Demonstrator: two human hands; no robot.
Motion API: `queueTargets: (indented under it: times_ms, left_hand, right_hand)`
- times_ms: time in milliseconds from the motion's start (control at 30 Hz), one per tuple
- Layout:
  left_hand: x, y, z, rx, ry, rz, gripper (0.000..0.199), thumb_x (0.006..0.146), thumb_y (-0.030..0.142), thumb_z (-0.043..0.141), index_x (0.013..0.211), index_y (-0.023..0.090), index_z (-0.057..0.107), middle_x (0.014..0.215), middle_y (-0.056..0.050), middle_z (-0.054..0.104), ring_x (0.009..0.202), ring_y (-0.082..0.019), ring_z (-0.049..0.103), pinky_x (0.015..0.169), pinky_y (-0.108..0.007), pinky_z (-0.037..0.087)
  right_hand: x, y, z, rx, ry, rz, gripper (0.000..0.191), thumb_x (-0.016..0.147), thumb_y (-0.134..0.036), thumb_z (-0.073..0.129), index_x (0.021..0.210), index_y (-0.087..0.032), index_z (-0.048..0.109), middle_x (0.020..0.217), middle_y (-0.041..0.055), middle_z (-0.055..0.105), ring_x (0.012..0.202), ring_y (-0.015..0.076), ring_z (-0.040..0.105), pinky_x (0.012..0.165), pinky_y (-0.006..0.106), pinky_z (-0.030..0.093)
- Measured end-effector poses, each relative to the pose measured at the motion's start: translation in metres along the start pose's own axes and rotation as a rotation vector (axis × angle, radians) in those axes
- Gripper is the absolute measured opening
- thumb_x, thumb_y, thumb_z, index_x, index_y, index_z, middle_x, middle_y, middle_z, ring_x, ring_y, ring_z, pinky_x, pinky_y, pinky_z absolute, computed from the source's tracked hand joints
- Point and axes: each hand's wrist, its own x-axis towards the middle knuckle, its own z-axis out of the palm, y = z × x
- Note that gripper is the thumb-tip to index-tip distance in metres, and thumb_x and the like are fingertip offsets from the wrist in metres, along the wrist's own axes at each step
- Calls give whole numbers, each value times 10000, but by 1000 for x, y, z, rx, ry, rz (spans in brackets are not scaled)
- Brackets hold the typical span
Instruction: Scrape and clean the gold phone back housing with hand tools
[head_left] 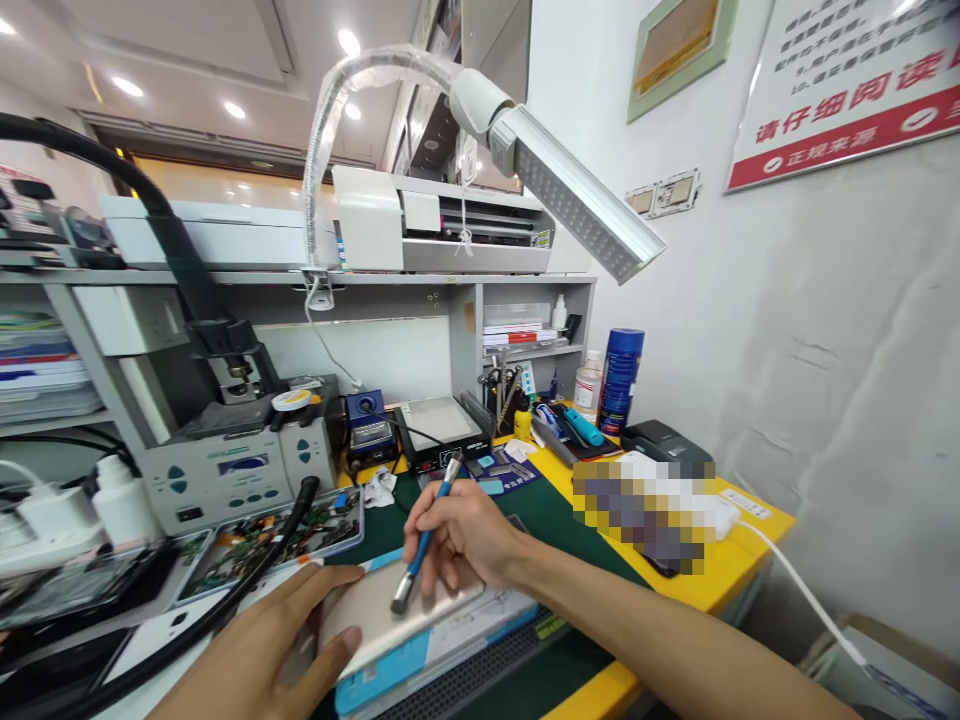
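My right hand (pixel 457 530) pinches a blue pen-like tool (pixel 426 540) with silver ends, tilted so that its lower tip is over a pale gold phone-shaped panel (pixel 375 610). Around the panel's left end curl the fingers and thumb of my left hand (pixel 300 620), holding it by its edges. Under the panel lies a light blue and white box (pixel 442 645), which rests on a dark perforated strip (pixel 495 665) and the green mat (pixel 577 550).
A tray of small electronic parts (pixel 330 520) and a thick black hose (pixel 270 560) lie left. Behind stand a grey soldering station (pixel 225 480) and a flat black-framed device (pixel 439 425). A blue spray can (pixel 621 380) stands back right. A lamp (pixel 577 190) hangs overhead.
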Motion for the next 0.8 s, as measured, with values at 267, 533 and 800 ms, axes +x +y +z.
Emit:
queueTargets:
  times_ms: [267, 533, 800]
  left_hand:
    - [-2, 33, -23, -5, -202, -114, 416, 988, 531, 413, 1307, 322, 579, 1166, -23, 689, 996, -220, 660, 880, -318, 509]
    - [-6, 31, -22, -67, -140, -94, 362, 963, 426, 492, 1286, 298, 597, 1197, -44, 677, 1003, -235, 655, 860, -337, 499]
    - [-6, 37, -28, 9, -106, -69, 457, 867, 440, 596, 1282, 250, 634, 1161, -88, 704, 999, -270, 674, 847, -359, 520]
  right_hand:
    - [-4, -3, 3, -24, 45, -20, 128, 701, -252, 616, 748, -136, 586, 673, 61, 710, 393, 169, 626, 265, 185, 364]
    - [-7, -5, 6, -58, 95, -24, 157, 695, -289, 637, 736, -146, 587, 683, 57, 703, 414, 171, 634, 275, 184, 360]
    - [-10, -6, 7, -64, 151, 38, 198, 726, -358, 708, 733, -182, 619, 755, 88, 696, 513, 177, 655, 356, 224, 386]
